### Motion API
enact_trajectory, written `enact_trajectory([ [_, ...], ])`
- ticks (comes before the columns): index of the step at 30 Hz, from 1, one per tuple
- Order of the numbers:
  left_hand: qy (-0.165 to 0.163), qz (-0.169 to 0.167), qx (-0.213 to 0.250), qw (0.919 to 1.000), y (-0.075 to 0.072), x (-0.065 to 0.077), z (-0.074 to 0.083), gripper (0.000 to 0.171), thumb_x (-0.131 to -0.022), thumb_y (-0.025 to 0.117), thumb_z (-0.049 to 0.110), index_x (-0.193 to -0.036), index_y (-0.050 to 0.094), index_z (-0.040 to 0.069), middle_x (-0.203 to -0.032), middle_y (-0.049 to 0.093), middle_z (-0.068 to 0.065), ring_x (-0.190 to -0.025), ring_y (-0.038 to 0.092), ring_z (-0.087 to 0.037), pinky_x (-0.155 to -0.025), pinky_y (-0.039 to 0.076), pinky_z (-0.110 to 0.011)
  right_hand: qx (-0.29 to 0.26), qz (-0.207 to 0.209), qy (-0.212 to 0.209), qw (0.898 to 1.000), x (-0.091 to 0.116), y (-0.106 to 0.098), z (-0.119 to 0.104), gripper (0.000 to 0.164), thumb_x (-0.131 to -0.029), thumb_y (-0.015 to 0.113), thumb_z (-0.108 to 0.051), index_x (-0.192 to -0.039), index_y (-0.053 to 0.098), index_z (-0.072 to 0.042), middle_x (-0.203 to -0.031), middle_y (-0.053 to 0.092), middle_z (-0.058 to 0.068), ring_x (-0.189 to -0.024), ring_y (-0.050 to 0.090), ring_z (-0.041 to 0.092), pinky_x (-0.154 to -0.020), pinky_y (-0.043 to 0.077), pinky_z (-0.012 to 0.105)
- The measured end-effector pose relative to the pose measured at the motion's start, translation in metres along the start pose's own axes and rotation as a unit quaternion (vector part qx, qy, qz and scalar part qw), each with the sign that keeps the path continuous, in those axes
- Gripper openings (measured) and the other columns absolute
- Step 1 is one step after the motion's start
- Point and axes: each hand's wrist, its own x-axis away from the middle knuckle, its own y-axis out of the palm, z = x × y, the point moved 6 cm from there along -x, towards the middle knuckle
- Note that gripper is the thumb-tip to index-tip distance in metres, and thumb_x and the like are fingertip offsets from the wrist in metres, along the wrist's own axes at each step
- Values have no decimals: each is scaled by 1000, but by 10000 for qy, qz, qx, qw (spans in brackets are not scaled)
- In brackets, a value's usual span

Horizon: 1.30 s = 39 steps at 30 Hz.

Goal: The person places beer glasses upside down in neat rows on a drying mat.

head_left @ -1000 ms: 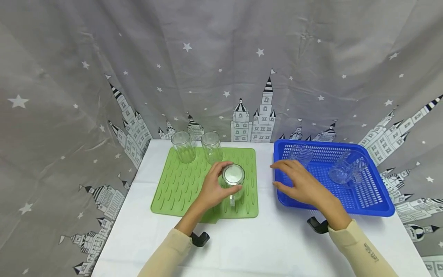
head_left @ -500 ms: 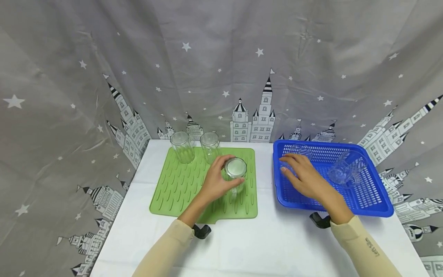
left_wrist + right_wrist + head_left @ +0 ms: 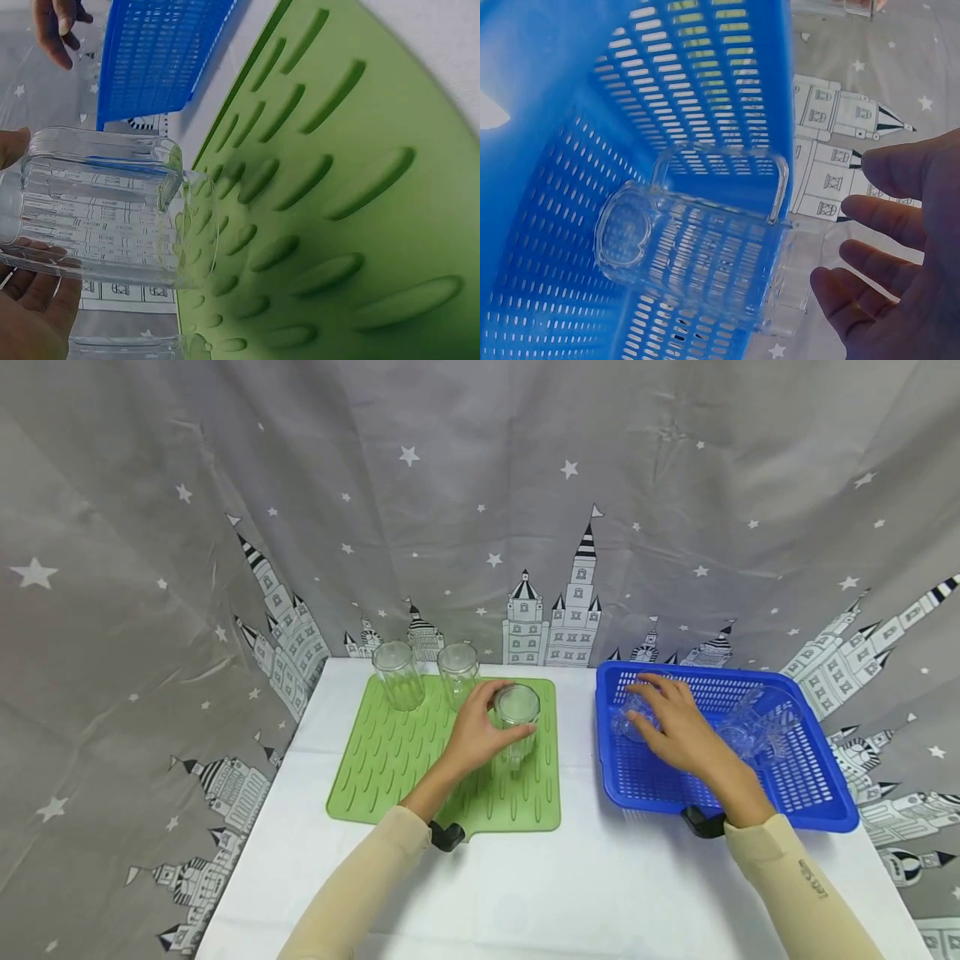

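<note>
My left hand [image 3: 477, 732] grips an upside-down clear glass mug [image 3: 517, 707] between thumb and fingers, base up, over the right part of the green drying mat [image 3: 405, 777]. In the left wrist view the mug's rim is at the mat; I cannot tell whether it touches. My right hand [image 3: 681, 731] hovers over the blue basket [image 3: 723, 816], fingers spread and slightly bent. Near its fingertips a clear glass mug [image 3: 705, 240] leans inside the basket, apart from the fingers in the right wrist view.
Two upside-down glass mugs [image 3: 400, 677] stand at the mat's back edge. Another glass mug [image 3: 752, 727] lies at the right inside the basket. A white cloth [image 3: 570, 893] covers the table, with a grey castle-print curtain [image 3: 480, 485] behind.
My left hand has moved the gripped mug slightly away from me and right over the mat. The right hand has shifted right, from the basket's left edge to over the mug inside.
</note>
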Motion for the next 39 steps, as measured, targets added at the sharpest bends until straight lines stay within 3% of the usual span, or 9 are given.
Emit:
enact_trajectory([
  [8,-16,90,-141,9999,-2,-19,-4,81,-80,96,34,-149,57,15,-145,61,-10,-129,62,-30,-114,55,-49,369,-148,280,9988,-4,-4,9,49,-109,61,-22,-154,52,-3,-171,32,30,-154,25,59,-121,25,83],
  [15,-122,-10,-248,9996,4,-29,-7,83,-82,94,36,-152,55,16,-146,59,-10,-125,62,-29,-109,56,-48,720,-925,827,9897,-7,2,22,63,-113,49,-28,-168,28,-3,-175,16,34,-161,14,59,-121,19,85],
  [20,-216,21,-395,9990,4,-34,-10,83,-82,93,39,-152,54,18,-143,60,-10,-123,62,-29,-106,57,-50,653,-1036,946,9880,-8,5,28,75,-113,51,-31,-172,14,-4,-177,12,33,-161,10,59,-123,14,86],
  [28,-157,121,-431,9989,6,-39,-11,86,-82,94,38,-154,54,15,-139,62,-10,-122,63,-30,-105,58,-52,785,-945,867,9886,-8,5,30,76,-110,55,-30,-170,18,0,-175,17,34,-160,15,59,-122,19,86],
  [39,-64,85,-529,9985,17,-55,-11,84,-83,93,40,-154,53,18,-147,59,-9,-127,63,-30,-109,57,-52,1011,-869,915,9868,-14,1,29,68,-114,48,-28,-168,21,5,-170,25,35,-155,25,59,-119,30,82],
])
